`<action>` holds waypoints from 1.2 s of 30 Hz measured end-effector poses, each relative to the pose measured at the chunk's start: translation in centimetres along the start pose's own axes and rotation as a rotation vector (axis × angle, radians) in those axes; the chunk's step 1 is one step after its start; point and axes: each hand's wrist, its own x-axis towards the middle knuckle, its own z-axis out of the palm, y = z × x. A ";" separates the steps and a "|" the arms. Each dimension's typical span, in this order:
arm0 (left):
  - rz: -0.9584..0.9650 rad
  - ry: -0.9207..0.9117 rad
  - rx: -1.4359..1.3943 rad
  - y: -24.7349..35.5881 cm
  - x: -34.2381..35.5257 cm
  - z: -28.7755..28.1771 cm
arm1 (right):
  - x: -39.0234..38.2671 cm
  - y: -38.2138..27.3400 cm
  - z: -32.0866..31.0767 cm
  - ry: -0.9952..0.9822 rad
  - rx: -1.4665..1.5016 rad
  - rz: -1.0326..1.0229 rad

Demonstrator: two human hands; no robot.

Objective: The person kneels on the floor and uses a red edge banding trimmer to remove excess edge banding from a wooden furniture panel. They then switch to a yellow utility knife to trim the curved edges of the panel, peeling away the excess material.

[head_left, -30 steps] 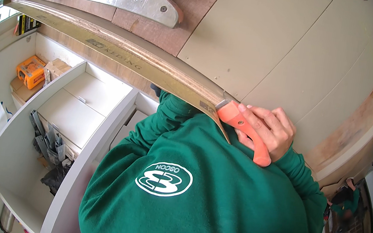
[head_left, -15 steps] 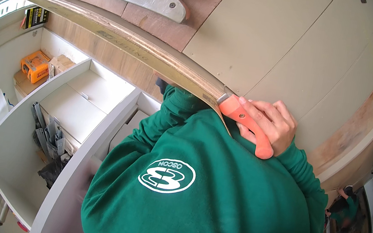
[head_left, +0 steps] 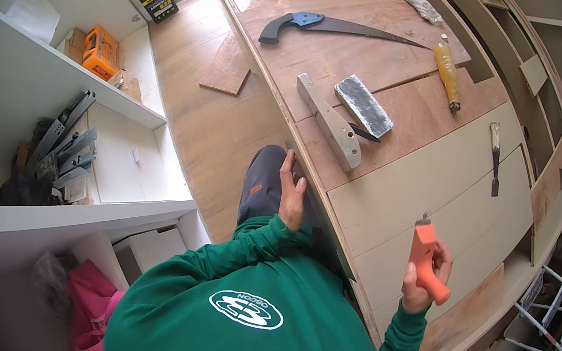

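Observation:
My right hand (head_left: 427,276) is closed around the curved handle of an orange-handled tool (head_left: 423,251), with a short metal piece at its top end. It is held over the beige panel (head_left: 392,215); whether it touches the surface I cannot tell. My left hand (head_left: 294,196) is by the worktop's near edge, index finger stretched out and thumb apart, holding nothing visible. Just beyond it lie a pale curved tool with a dark blade (head_left: 333,126) and a grey block with white dust (head_left: 365,106).
A pruning-style saw (head_left: 319,24), a yellow-handled tool (head_left: 446,73), a thin brush-like tool (head_left: 494,158) and a white wrapped roll (head_left: 418,4) lie on the worktop. At left, a white cabinet (head_left: 11,67) holds an orange case (head_left: 101,51) and metal rails (head_left: 63,134).
The view has swung, showing more of the worktop. The orange-handled tool has gone from the board's edge to above the panel. My left hand, hidden before, now shows.

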 end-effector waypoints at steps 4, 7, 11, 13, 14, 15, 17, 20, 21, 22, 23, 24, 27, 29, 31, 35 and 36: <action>0.009 0.050 0.082 1.0 -0.8 -3.6 | 10.8 4.0 5.2 -0.078 0.047 -0.086; 0.034 0.162 0.185 1.3 -1.2 -6.5 | 18.3 6.9 9.9 0.048 -0.151 -0.095; 0.040 0.261 0.259 1.3 -1.6 -9.2 | 24.9 9.7 14.3 0.141 -0.496 -0.123; 0.052 0.291 0.284 1.2 -1.6 -10.0 | 27.0 11.1 15.1 0.154 -0.660 -0.113; 0.076 0.305 0.288 1.2 -1.9 -10.3 | 27.6 11.9 15.4 0.145 -0.729 -0.083; 0.049 0.300 0.288 1.1 -2.1 -10.7 | 28.0 12.7 15.6 0.173 -0.705 -0.101; 0.053 0.292 0.301 0.8 -2.9 -11.4 | 28.5 14.1 15.9 0.136 -0.731 -0.084; 0.029 0.254 0.377 0.1 -3.8 -11.9 | 28.2 15.2 16.3 0.107 -0.770 -0.141; 0.016 0.254 0.394 -0.3 -4.0 -11.9 | 28.0 15.1 16.2 0.081 -0.766 -0.162; -0.002 0.229 0.411 -0.6 -4.2 -11.8 | 27.5 15.0 16.0 0.064 -0.749 -0.215; -0.022 0.214 0.430 -1.0 -4.2 -11.7 | 27.0 14.6 15.7 0.013 -0.742 -0.193; -0.018 0.196 0.440 -1.3 -4.2 -11.6 | 26.3 14.2 15.0 -0.020 -0.724 -0.209; -0.002 0.174 0.490 -2.4 -4.0 -11.5 | 23.8 12.8 11.8 -0.076 -0.791 -0.243; -0.070 0.183 0.523 -3.2 -3.9 -12.0 | 21.8 11.8 9.5 -0.115 -0.729 -0.151; -0.062 0.135 0.653 -4.4 -3.9 -12.8 | 20.1 10.8 8.3 -0.116 -0.618 -0.026; -0.116 -0.049 0.967 -6.9 -4.8 -14.7 | 17.2 8.0 8.7 -0.004 -0.440 -0.028; -0.203 -0.101 1.011 -7.4 -5.1 -15.1 | 16.7 7.2 9.5 0.010 -0.375 -0.017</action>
